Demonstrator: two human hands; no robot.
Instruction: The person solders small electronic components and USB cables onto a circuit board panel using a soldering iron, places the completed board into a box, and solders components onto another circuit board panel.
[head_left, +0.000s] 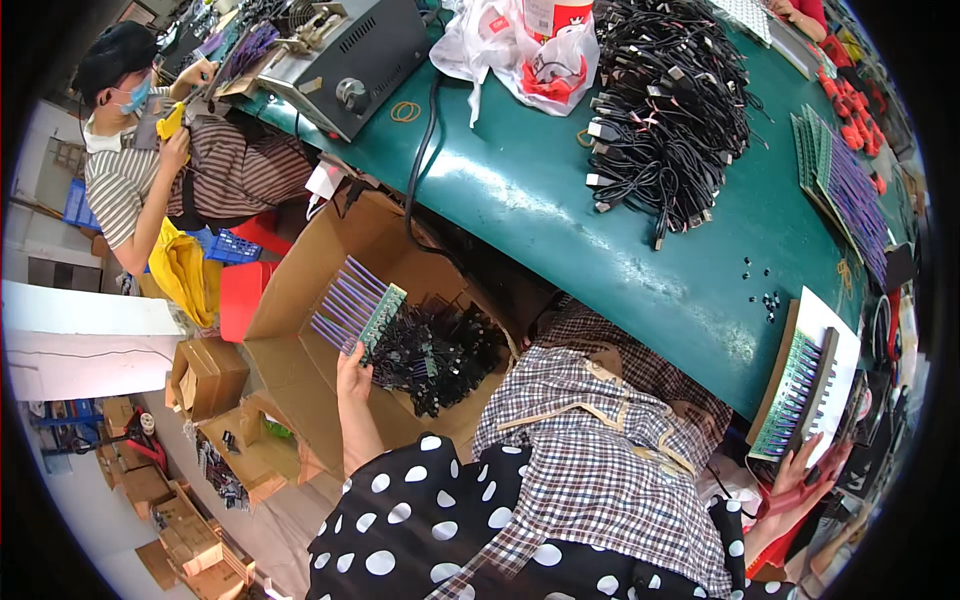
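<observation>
My left hand (354, 374) grips the lower end of a green circuit board strip (382, 318), from which a row of thin purple pieces sticks out to the left. The strip is over an open cardboard box (290, 370), above a heap of black parts (445, 350). On the far right, my right hand (795, 478) has its fingers stretched out by the lower end of another green board (785, 400). A dark bar (822, 385) lies along that board, beside a white sheet (838, 350). Whether the fingertips touch the board, I cannot tell.
A pile of black cables (665, 110) lies on the green table (500, 190), with stacked purple-and-green boards (845, 195) farther right. A grey metal machine (350, 70) and a plastic bag (480, 45) stand at the back. A masked co-worker (130, 150) holds a yellow tool.
</observation>
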